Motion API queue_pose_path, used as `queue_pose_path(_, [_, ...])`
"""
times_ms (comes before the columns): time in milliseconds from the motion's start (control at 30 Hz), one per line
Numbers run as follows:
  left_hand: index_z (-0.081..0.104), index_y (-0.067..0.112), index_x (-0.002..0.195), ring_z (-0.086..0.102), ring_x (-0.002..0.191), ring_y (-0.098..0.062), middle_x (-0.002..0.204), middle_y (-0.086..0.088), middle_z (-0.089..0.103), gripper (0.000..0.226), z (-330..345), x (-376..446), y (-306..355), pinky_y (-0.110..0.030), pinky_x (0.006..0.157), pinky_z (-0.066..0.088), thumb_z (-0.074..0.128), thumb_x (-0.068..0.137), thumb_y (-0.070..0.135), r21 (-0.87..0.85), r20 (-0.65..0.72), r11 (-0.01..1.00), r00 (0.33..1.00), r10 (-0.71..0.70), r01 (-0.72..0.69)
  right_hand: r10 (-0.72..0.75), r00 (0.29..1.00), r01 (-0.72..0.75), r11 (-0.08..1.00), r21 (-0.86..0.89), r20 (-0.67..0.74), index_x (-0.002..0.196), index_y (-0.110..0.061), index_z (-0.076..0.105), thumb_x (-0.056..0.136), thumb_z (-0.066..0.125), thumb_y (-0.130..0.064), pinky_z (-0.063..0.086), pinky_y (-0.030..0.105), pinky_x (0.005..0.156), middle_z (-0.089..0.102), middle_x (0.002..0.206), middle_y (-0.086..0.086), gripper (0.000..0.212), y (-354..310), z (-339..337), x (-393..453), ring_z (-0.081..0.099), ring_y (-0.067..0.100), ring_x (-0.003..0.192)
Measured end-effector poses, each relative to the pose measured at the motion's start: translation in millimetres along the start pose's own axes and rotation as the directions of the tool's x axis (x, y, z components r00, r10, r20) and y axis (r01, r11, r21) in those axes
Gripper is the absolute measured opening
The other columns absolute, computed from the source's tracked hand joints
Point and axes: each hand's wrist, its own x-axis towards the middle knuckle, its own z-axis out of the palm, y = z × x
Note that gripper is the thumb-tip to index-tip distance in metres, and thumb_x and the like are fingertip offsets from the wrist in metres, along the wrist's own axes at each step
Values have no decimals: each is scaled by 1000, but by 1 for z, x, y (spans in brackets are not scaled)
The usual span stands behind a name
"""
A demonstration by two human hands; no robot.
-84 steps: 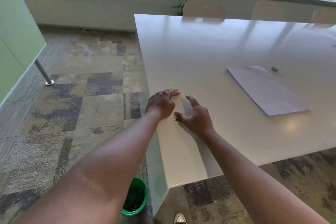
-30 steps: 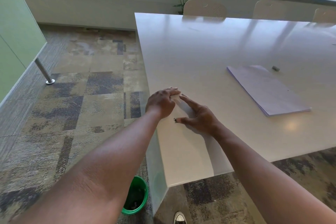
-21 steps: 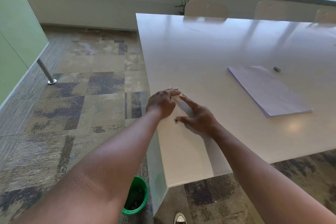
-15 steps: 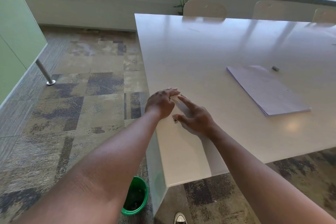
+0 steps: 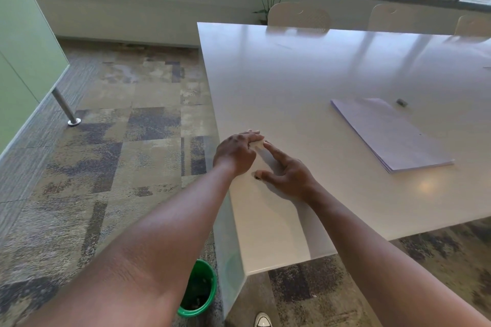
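Paper [image 5: 259,144] stayed pinched in the left grip [image 5: 235,152]; the right grip [image 5: 289,175], fingers straight and apart, had slid forward, likely flattening its crease.

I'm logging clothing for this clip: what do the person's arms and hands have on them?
Nothing visible. The left forearm and right forearm are bare as far as the frame shows, with no sleeves. The left hand and right hand wear no gloves, and no watch, bracelet or ring shows.
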Motion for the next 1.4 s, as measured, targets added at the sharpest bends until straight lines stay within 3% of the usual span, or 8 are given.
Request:
queue_pose_path(133, [65, 34, 137, 43, 143, -4, 152, 20, 51, 55, 0, -1, -1, -29, 115, 35, 43, 93, 12, -9, 1, 1000, 1000, -1, 1, -18, 999, 22, 997, -79, 49, 154, -30, 32, 71, 84, -52, 24, 24, 119, 33, 158, -11, 100, -2, 2, -1, 27, 4, 146])
queue_pose_path(233, [65, 33, 138, 41, 144, -4, 152, 19, 51, 54, 0, -2, -1, -28, 116, 34, 42, 94, 12, -7, 1, 1000, 1000, 8, -8, -26, 1000, 25, 990, -141, -6, 154, -32, 32, 75, 72, -65, 29, 32, 119, 34, 158, -11, 94, -2, 7, -2, 29, 7, 146])
queue_pose_path(333, [66, 34, 136, 41, 144, -3, 151, 19, 52, 54, 0, -2, -3, -28, 115, 34, 43, 92, 12, -12, 0, 1000, 1000, 15, -15, -11, 1000, 9, 997, -79, -16, 151, -37, 35, 59, 67, -80, 31, 32, 118, 38, 155, -15, 107, 0, 7, -1, 34, 3, 143])
queue_pose_path(500, [66, 34, 135, 42, 144, -4, 150, 20, 53, 54, 3, -1, -8, -30, 115, 36, 42, 92, 12, -21, -13, 1000, 1000, 22, -22, -22, 1000, 22, 998, -61, 12, 148, -42, 38, 55, 86, -64, 26, 30, 120, 34, 156, -20, 107, -1, 5, -2, 30, -2, 143])
queue_pose_path(933, [65, 33, 137, 46, 141, -7, 151, 18, 53, 56, 2, 0, -8, -25, 112, 36, 45, 90, 12, -44, -33, 999, 999, 21, -23, 51, 994, -52, 999, -12, -95, 144, -38, 47, 90, 69, -39, 34, 26, 116, 44, 148, -22, 58, 2, 8, 5, 45, 1, 134])
queue_pose_path(1100, [65, 34, 137, 48, 140, -8, 150, 18, 54, 56, 6, 2, -10, -28, 111, 39, 44, 90, 13, -31, -37, 999, 999, 15, -16, 45, 994, -54, 994, -95, -95, 144, -45, 43, 83, 70, -51, 32, 29, 117, 38, 150, -30, 67, 4, 12, 4, 40, -2, 137])
queue_pose_path(1300, [65, 34, 138, 49, 139, -10, 150, 16, 54, 57, 6, 2, -10, -29, 111, 40, 45, 89, 12, -11, -38, 1000, 999, 20, -21, 49, 990, -59, 996, -72, -135, 146, -42, 42, 85, 69, -50, 39, 29, 113, 47, 147, -20, 67, 3, 12, 4, 49, 5, 132])
queue_pose_path(1400, [64, 33, 139, 47, 141, -9, 151, 15, 54, 58, 7, 1, -10, -28, 112, 39, 46, 89, 10, 7, -36, 1000, 999, 25, -25, 56, 992, -66, 994, -90, -110, 146, -46, 38, 74, 61, -64, 39, 32, 113, 44, 149, -23, 78, 3, 13, 2, 47, 6, 135])
